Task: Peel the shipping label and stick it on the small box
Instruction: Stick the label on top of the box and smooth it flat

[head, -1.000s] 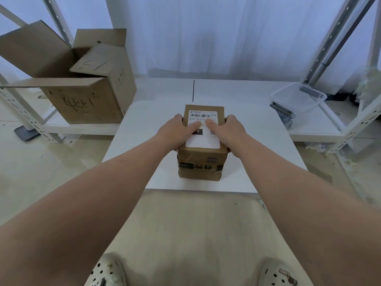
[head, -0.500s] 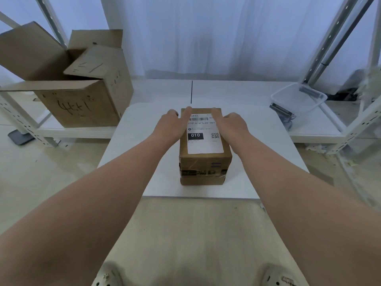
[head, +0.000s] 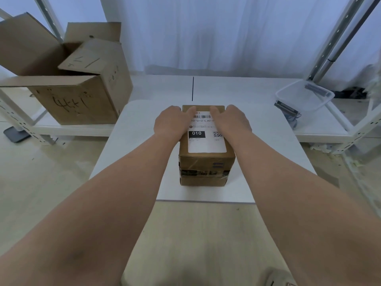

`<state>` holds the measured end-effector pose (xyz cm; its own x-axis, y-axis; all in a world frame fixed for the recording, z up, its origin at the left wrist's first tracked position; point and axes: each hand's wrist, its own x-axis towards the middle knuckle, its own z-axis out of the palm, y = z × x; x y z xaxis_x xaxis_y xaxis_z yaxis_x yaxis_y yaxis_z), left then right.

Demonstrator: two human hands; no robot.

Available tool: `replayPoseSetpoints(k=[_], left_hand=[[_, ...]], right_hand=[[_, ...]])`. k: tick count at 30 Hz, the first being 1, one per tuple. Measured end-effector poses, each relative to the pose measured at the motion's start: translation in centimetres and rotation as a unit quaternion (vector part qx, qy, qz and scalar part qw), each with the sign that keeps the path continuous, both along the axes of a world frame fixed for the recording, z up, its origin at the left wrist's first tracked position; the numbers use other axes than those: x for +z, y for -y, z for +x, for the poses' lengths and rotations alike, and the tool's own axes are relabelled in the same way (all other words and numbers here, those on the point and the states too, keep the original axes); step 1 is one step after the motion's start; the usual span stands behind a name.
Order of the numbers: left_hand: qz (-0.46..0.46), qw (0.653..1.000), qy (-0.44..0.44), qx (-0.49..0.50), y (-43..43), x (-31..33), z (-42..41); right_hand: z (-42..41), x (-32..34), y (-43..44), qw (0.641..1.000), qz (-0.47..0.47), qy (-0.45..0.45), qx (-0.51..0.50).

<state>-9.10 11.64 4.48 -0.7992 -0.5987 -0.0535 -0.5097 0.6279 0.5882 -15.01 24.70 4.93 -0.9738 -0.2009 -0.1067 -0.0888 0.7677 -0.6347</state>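
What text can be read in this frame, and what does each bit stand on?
"010": white on a black block, shipping label atop the small box.
"10-010-L30-": under the label's barcode; ends hidden by the left hand and right hand.
"4+1", roughly, handwritten: side of the large cardboard box.
Label fine print and the small box's front tape print: too small or blurred.

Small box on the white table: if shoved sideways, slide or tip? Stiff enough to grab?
Probably slides: the small box sits flat on the smooth table, though it looks fairly tall, so push low. Likely stiff: taped shut, walls look square.
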Motion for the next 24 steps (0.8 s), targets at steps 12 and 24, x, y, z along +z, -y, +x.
replayPoseSetpoints(k=[12, 24], left_hand=[[0.205, 0.970, 0.069, -0.108, 0.4, 1.4, 4.9], [0.191, 0.976, -0.047, -0.091, -2.8, 1.2, 8.0]], right_hand=[[2.4, 0.4, -3.7, 0.973, -0.147, 0.164, 0.068], [6.4, 0.9, -6.3, 0.951, -0.191, 0.190, 0.150]])
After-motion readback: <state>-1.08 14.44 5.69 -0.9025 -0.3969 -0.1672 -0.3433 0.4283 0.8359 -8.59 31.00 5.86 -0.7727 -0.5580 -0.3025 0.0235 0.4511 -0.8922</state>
